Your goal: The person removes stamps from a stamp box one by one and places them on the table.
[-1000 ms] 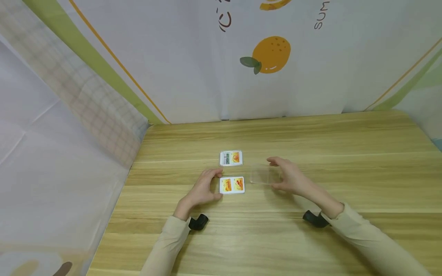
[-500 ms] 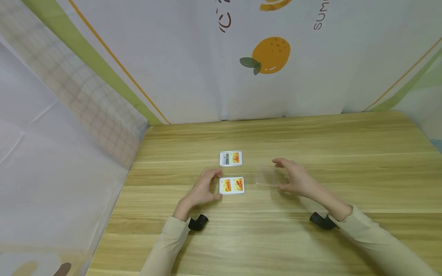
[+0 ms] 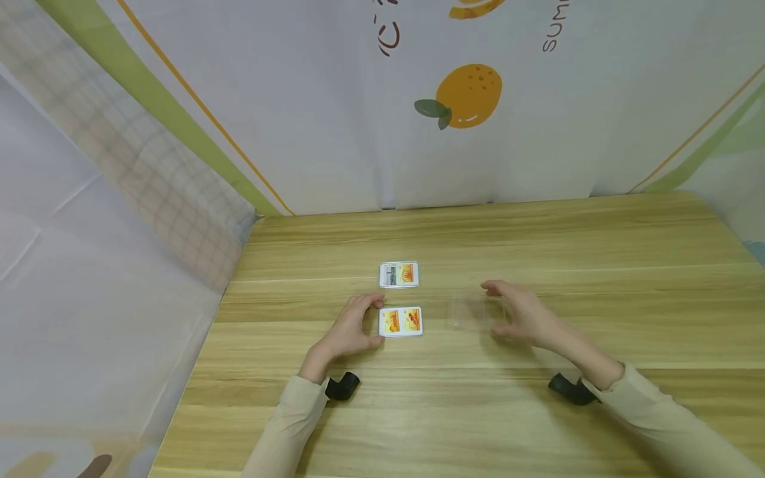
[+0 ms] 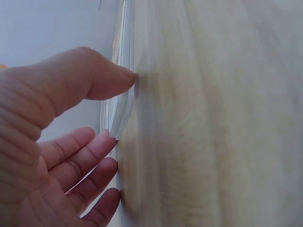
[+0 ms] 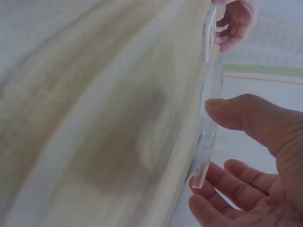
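In the head view my left hand [image 3: 345, 328] holds the left end of a flat white case [image 3: 401, 321] with two orange pictures, thumb at the near corner and fingers at the far one. The left wrist view shows its clear edge [image 4: 121, 111] between thumb and fingertips, against the table. My right hand [image 3: 526, 317] holds a transparent rectangular cover [image 3: 469, 313] by its right end, apart from the case and to its right. Seen in the right wrist view, the clear cover [image 5: 204, 156] lies between thumb and fingers, off the table.
A second flat case [image 3: 399, 274], with a green and an orange picture, lies just beyond the first on the wooden table [image 3: 574, 252]. A printed cloth [image 3: 335, 133] hangs along the back and left edges. Black wrist mounts [image 3: 343, 386] sit under both sleeves.
My right hand has moved to the right with the clear cover, away from the white case. My left hand stays at the case.
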Demonstrator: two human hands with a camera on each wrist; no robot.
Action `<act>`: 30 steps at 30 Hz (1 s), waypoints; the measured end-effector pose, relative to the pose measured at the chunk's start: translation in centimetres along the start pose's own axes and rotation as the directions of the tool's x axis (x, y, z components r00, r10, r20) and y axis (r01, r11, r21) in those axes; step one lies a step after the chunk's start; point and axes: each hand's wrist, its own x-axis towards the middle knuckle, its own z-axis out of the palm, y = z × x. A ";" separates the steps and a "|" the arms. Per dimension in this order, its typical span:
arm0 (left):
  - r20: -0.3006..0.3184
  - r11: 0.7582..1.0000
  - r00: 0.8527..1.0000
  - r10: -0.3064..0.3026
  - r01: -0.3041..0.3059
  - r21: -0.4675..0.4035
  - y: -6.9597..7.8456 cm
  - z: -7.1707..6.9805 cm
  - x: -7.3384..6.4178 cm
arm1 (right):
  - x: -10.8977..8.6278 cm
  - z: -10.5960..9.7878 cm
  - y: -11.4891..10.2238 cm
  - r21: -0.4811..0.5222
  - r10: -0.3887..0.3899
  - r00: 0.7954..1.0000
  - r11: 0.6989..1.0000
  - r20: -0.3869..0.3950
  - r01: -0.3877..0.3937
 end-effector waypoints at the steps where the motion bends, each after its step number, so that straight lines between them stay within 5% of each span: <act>1: 0.002 1.000 1.000 -0.002 0.002 0.001 0.0 0.0 0.0 | -0.1 0.0 0.0 -0.001 0.000 1.000 1.000 -0.001 0.000; 30: 0.003 1.000 1.000 -0.004 0.004 -0.016 0.1 -0.1 0.0 | -2.1 -0.6 2.2 -0.018 -0.008 1.000 1.000 -0.016 0.008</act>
